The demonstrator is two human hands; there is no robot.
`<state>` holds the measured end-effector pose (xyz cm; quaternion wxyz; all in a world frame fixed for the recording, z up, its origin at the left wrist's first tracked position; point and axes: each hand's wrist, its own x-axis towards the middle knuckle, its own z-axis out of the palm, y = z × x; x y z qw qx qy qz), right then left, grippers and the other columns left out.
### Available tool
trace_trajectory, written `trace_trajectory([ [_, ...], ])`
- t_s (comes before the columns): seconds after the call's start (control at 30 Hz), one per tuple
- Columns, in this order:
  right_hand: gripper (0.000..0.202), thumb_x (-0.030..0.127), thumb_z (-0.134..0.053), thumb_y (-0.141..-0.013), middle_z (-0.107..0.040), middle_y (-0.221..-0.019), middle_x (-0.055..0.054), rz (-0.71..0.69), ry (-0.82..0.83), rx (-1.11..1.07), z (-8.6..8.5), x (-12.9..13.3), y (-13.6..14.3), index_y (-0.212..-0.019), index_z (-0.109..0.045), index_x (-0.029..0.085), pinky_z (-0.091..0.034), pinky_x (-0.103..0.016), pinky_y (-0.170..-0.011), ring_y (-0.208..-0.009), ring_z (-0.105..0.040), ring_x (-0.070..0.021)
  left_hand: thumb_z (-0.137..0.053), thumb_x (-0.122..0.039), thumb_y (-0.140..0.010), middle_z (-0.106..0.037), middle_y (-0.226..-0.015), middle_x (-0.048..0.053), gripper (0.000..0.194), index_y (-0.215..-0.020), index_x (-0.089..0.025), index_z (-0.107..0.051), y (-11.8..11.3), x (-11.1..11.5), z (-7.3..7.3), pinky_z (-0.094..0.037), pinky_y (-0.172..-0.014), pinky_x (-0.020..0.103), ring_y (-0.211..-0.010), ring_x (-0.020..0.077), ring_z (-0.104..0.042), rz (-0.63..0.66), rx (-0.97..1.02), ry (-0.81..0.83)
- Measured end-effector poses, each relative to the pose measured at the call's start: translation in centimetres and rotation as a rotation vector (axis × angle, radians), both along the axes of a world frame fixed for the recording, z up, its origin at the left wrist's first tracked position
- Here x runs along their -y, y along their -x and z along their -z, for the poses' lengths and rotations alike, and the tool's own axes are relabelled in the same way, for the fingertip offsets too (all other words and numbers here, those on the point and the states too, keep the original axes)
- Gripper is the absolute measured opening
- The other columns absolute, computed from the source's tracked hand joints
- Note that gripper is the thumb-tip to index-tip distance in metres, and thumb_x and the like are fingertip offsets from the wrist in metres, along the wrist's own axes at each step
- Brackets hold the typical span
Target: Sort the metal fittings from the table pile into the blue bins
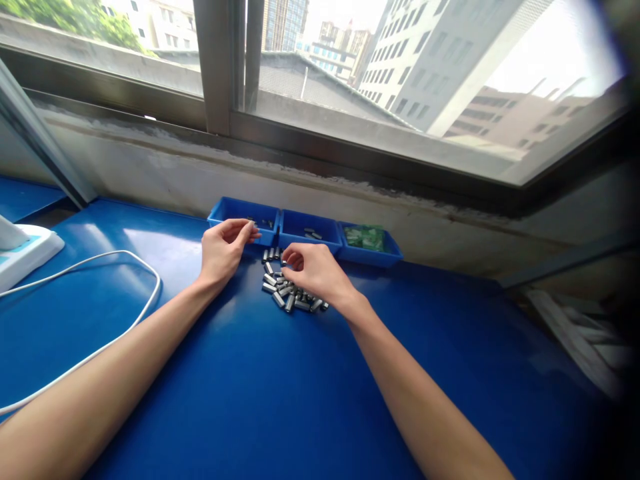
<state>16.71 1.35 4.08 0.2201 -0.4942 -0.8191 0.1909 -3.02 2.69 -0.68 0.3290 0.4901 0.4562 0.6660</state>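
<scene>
Short, smooth metal cylinders (279,299), silvery with dark ends, lie in a loose heap at the centre of the frame, pointing every which way; a few at the heap's upper left form a short row. The right hand (314,268) is over the heap's upper right and hides part of it, thumb and forefinger closed on a small metal piece (284,263). The left hand (225,247), to the upper left, has its fingertips drawn together; whether anything sits between them I cannot tell. It overlaps the front of the left bin (219,212), a blue plastic box with tiny dark parts inside. Beside it, the middle bin (320,244) has a few small metallic pieces, and the right bin (373,257) green, glossy contents. All three stand at the back of the smooth, shiny blue counter (280,400). A white cable (159,283) loops across the left of the frame, near a white device (37,250) at the edge. Behind runs a rough, patchy wall (165,170) under a metal-framed window (219,67).
</scene>
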Motion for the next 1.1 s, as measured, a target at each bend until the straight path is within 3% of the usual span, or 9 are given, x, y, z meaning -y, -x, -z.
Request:
trace_trajectory([
  [0.37, 0.021, 0.010, -0.065, -0.071, -0.076, -0.085, -0.004, 0.019, -0.025, 0.076, 0.5, 0.1, 0.7, -0.088, -0.073, 0.020, -0.049, -0.024, -0.069, -0.078, -0.070, -0.0179, -0.071, -0.048, -0.087, -0.075, -0.075, 0.004, 0.032, -0.089, -0.017, -0.073, -0.5, 0.8, -0.6, -0.056, -0.063, 0.024, -0.063, 0.0166, -0.072, 0.047, -0.207, 0.011],
  [0.77, 0.020, 0.006, -0.062, -0.067, -0.075, -0.078, -0.002, 0.111, 0.030, -0.284, 0.8, -0.8, 0.1, -0.080, -0.072, 0.017, -0.054, -0.024, -0.071, -0.074, -0.071, -0.0161, -0.071, -0.047, -0.086, -0.075, -0.073, 0.003, 0.029, -0.087, -0.018, -0.073, -0.7, 0.9, -0.5, -0.056, -0.060, 0.025, -0.061, 0.0170, -0.070, 0.057, -0.244, -0.006],
  [1.1, 0.024, 0.007, -0.064, -0.071, -0.076, -0.084, -0.004, 0.025, -0.017, 0.064, 0.9, -0.2, 0.7, -0.088, -0.074, 0.020, -0.050, -0.024, -0.070, -0.079, -0.070, -0.0183, -0.070, -0.047, -0.087, -0.074, -0.071, 0.003, 0.030, -0.085, -0.018, -0.073, -0.8, 1.1, -0.7, -0.054, -0.059, 0.024, -0.060, 0.0166, -0.069, 0.073, -0.289, -0.013],
])
